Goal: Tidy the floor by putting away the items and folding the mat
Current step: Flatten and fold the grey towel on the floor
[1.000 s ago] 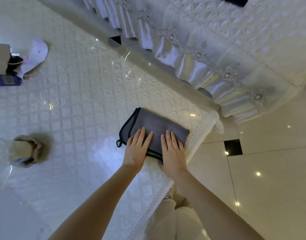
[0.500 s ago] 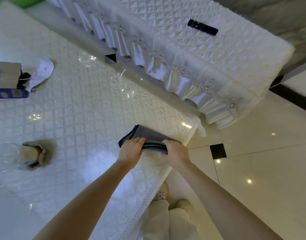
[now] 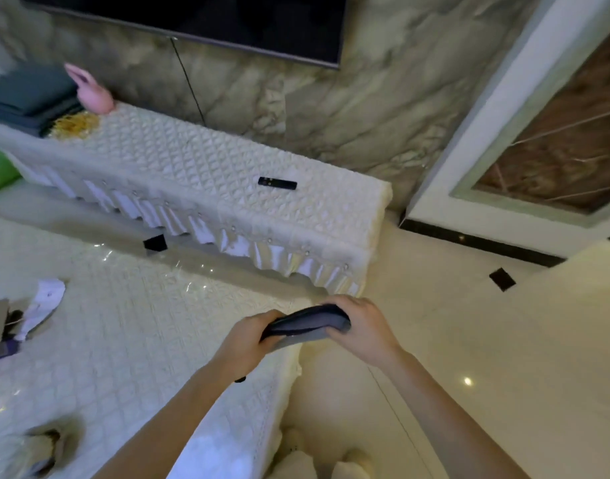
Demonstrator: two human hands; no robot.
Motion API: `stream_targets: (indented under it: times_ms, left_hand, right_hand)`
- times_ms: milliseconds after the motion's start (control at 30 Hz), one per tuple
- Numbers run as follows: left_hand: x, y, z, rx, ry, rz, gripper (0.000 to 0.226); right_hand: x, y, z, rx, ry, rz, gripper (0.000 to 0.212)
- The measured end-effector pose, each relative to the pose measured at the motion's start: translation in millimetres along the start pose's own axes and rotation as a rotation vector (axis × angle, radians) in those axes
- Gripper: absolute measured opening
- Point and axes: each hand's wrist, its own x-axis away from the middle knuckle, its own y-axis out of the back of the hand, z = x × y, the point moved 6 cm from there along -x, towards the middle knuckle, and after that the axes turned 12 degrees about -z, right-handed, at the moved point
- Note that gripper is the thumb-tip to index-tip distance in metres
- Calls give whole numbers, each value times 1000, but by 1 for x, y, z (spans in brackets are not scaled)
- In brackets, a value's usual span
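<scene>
I am gripping the folded grey cloth [image 3: 305, 324] with my left hand [image 3: 243, 344] and right hand [image 3: 360, 326], fingers curled round each end, lifted at lower centre over the mat [image 3: 130, 340] (keeping folds pinched while carrying).

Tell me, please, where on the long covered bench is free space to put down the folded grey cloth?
The bench is free between the yellow item and the remote, and right of the remote. Its left end is crowded: stacked dark cloths, pink toy. Both hands grip the grey cloth.
</scene>
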Motion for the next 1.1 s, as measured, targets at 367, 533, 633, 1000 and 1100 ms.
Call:
stream_targets:
  times_ms: [367,533,633,1000,1100]
  left_hand:
    - [-42,-59,-223,192,-342,406,37]
    - [-24,-127,-296,271,-442,692,19]
    - [1,-171,-333,251,-512,832,15]
    - [154,-351,-479,200,-678,1121,33]
    - [208,-396,-501,130,-759,1214,35]
  right_hand:
    - [148,197,-50,-459,-501,-520,77]
    - [244,239,-64,-409,-603,-699,58]
    - [300,247,-75,-458,-707,-824,50]
    - [528,275,-124,-440,-1118,-1267,26]
    - [592,283,-134,-413,-1203,-1378,23]
